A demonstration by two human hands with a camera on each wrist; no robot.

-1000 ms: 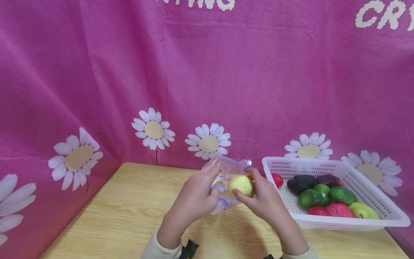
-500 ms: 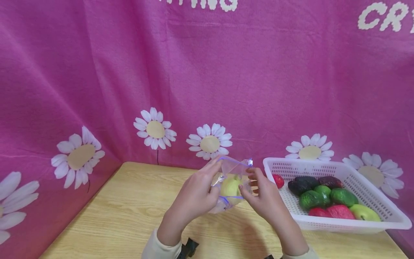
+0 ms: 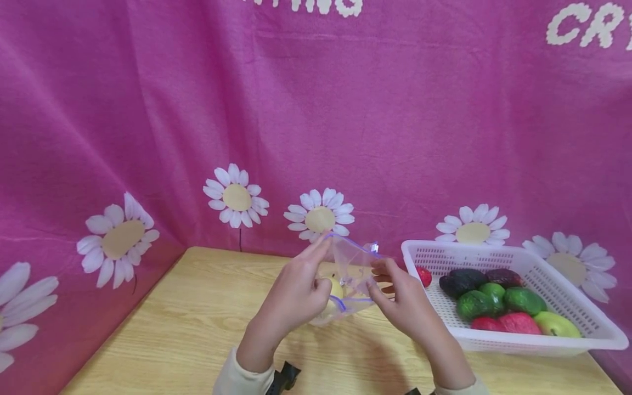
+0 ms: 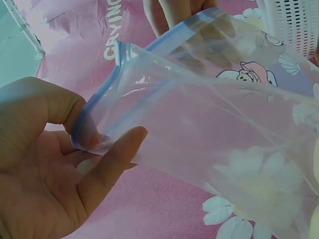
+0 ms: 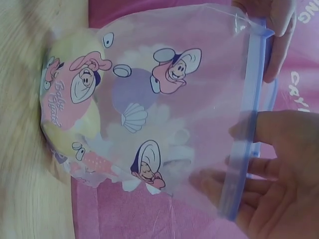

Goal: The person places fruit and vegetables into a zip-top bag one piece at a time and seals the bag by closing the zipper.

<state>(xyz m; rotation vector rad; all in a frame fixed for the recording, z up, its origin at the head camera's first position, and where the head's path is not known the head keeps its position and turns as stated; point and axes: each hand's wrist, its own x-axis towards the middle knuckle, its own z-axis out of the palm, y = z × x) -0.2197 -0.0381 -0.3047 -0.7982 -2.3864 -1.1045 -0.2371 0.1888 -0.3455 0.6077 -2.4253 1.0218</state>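
Note:
Both hands hold up a clear zip bag (image 3: 353, 271) with a purple-blue zip edge and cartoon prints (image 5: 169, 69). Its mouth is spread wide. My left hand (image 3: 293, 288) grips one side of the mouth, fingers and thumb around the zip edge in the left wrist view. At the other side my right hand (image 3: 405, 293) pinches the rim, with its thumb on one face and fingertips behind the film. Pale yellow fruit (image 5: 75, 132) lies at the bottom of the bag, close to the wooden table (image 3: 197, 329). In the head view the left hand partly hides this fruit.
A white perforated basket (image 3: 523, 341) stands at the right. Inside lie dark oval fruits (image 3: 461, 280), green ones (image 3: 523, 298), red ones (image 3: 518, 322) and a yellow-green one (image 3: 557, 325). A pink curtain (image 3: 395, 137) with daisies hangs behind the table.
The right hand has let go of a pale yellow fruit inside the bag and now pinches the rim. That fruit has dropped down and left. The left hand keeps its grip.

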